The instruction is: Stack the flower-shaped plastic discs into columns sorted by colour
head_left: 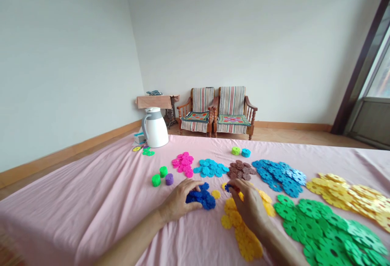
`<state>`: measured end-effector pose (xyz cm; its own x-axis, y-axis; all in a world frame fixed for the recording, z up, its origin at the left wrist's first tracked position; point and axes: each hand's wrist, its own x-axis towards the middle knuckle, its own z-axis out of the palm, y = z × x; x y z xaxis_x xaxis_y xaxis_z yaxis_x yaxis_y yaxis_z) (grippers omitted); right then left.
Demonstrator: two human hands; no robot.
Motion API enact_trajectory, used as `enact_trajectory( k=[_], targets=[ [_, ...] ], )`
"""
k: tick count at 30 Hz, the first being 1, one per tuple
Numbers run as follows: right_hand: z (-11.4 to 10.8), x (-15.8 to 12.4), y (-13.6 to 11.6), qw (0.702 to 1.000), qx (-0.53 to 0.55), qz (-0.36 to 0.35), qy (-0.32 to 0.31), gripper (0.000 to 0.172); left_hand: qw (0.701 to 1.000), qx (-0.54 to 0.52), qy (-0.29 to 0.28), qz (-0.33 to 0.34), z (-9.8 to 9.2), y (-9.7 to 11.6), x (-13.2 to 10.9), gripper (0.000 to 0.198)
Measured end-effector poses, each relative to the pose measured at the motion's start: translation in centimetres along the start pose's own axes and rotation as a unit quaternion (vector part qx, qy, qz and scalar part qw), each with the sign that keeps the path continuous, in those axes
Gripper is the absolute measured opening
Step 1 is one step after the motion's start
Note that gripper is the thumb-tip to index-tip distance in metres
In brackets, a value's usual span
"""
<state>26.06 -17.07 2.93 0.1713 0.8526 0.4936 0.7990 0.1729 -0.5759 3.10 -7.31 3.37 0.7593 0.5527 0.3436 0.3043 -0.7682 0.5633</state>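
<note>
My left hand (179, 199) curves around the left side of a pile of dark blue snowflake discs (204, 197), its thumb and fingers apart. My right hand (248, 201) is closed, with a dark blue snowflake disc (227, 188) at its fingertips; its palm is turned away. Under and beside that hand lie yellow-orange discs (243, 237), partly hidden by it. A single small yellow disc (216, 194) sits between the two hands. Just beyond the hands are piles of light blue discs (211, 168), brown discs (241, 170) and pink discs (183, 163).
Larger blue discs (278, 176), yellow discs (350, 197) and green discs (326, 229) spread over the right. Stacked green discs (156, 180) and purple discs (169, 179) stand at left. Farther back, a white jug (157, 129) stands on the pink tablecloth (100, 201). Two chairs (233, 111) are behind.
</note>
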Motion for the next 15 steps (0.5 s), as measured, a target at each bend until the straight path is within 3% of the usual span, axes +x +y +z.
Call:
enact_trajectory(
  k=[6, 15],
  targets=[
    [0.1, -0.1, -0.6, 1.000, 0.003, 0.003, 0.011, 0.020, 1.000, 0.016, 0.004, 0.006, -0.1, 0.4, -0.1, 0.049],
    [0.7, -0.3, -0.3, 1.000, 0.005, 0.025, 0.005, 0.014, 0.997, 0.066, 0.016, 0.039, -0.3, 1.1, -0.5, 0.063]
  ],
)
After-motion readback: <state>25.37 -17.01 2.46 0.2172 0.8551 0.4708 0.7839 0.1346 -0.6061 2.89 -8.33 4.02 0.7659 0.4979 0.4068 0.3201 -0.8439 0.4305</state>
